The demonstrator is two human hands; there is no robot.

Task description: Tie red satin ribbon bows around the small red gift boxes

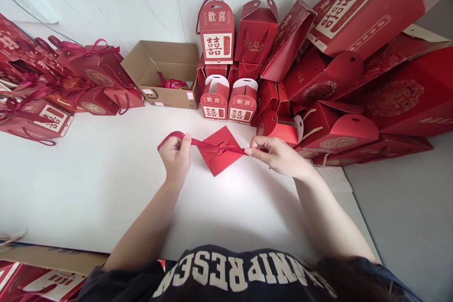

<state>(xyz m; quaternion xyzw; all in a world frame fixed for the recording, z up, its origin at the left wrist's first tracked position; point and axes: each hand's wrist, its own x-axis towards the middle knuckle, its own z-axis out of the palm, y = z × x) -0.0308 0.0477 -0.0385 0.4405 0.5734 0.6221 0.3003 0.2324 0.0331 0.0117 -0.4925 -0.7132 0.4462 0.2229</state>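
A small red box (pixel 220 165) rests on the white table, its top flaps folded together at the middle. Across its top runs a dark red ribbon (pixel 205 144), crossed or knotted near the centre of the flaps. My left hand (pixel 176 155) is closed on the ribbon to the left of the box, and a loop of it curls over the fingers. On the right side, my right hand (pixel 274 153) pinches the other end of the ribbon close to the box's corner. Both hands are just above the table, and the ribbon is stretched between them.
Behind the box stand small red gift boxes (pixel 214 104), and many larger red boxes (pixel 336 130) are stacked at right. An open cardboard box (pixel 170 96) holds something red. Ribboned red boxes (pixel 97 101) crowd the left of the white table (pixel 88 174). A marble wall closes the back.
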